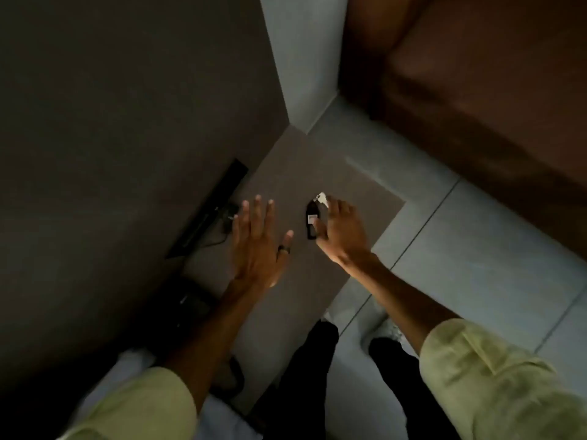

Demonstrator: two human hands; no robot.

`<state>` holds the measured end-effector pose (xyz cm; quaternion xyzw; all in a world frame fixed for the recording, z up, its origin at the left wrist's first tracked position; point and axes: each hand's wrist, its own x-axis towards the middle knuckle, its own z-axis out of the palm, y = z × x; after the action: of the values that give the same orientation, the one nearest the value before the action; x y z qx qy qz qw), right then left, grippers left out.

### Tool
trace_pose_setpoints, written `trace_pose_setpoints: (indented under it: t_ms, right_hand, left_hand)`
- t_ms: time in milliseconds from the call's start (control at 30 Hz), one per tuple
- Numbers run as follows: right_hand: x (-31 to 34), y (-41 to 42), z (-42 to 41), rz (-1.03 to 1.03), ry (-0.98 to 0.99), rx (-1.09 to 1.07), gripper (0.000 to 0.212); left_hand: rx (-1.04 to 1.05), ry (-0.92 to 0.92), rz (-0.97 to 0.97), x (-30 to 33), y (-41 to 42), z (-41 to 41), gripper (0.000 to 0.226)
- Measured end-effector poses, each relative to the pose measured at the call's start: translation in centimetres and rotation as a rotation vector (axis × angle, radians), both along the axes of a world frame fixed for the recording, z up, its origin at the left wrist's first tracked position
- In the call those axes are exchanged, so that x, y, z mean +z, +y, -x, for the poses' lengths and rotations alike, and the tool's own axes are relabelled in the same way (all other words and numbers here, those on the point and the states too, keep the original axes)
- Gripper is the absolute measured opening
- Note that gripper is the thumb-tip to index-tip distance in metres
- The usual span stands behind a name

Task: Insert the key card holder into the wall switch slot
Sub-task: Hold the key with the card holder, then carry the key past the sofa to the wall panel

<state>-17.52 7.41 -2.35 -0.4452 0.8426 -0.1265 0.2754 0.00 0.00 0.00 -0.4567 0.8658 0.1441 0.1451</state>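
My right hand [341, 231] is shut on a black key card holder [312, 221] with a small white label and a silver key [321, 198] at its top end. It holds this out in front of me over the floor. To its left, my left hand [259, 242] is spread flat with its fingers apart, holding nothing, a dark ring on one finger. A dark panel [208, 212] is mounted on the grey wall [127, 122] at the left. I cannot tell whether it is the wall switch; no slot shows in the dim light.
The room is dim. A wall corner [295, 74] juts out ahead. A brown wooden door or cabinet [476, 90] fills the upper right. Light floor tiles [460, 249] and a darker mat [317, 274] lie below. My legs and shoes [384, 335] are at the bottom.
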Motion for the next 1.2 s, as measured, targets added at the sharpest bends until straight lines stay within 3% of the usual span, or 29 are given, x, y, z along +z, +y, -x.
trace_pose_setpoints:
  t_ms: [167,267,400,533,767,900,1200]
  right_hand:
    - [-8.0,-3.4,-1.2,0.020,-0.085,-0.199,0.046]
    - [-10.2,-5.0,-1.2,-0.066,-0.090,-0.165,0.046]
    - [-10.8,-5.6,-0.8,-0.103,-0.087,-0.167,0.066]
    - [-8.1,-4.2,1.1,-0.176,-0.154,-0.122,0.027]
    - [8.5,1.1,6.8,0.112,-0.200,-0.153,0.007]
    - [19.1,4.5,9.0,0.279,-0.142,-0.214,0.004]
    - [41.6,10.6,17.8,0.563,-0.124,-0.393,0.008]
  left_hand:
    - [-0.040,-0.008,-0.012,-8.1,-1.0,-0.3,0.077]
    - [-0.067,0.020,-0.026,-9.9,-0.9,-0.3,0.076]
    - [-0.072,0.031,-0.006,-9.3,-0.5,0.1,0.075]
    - [-0.080,0.059,0.047,-6.3,0.7,1.2,0.072]
    - [-0.073,0.283,0.106,7.5,2.6,6.8,0.073]
    - [-0.053,0.393,0.095,17.4,4.3,10.0,0.072]
    - [-0.269,0.702,0.324,37.3,6.8,19.1,0.072]
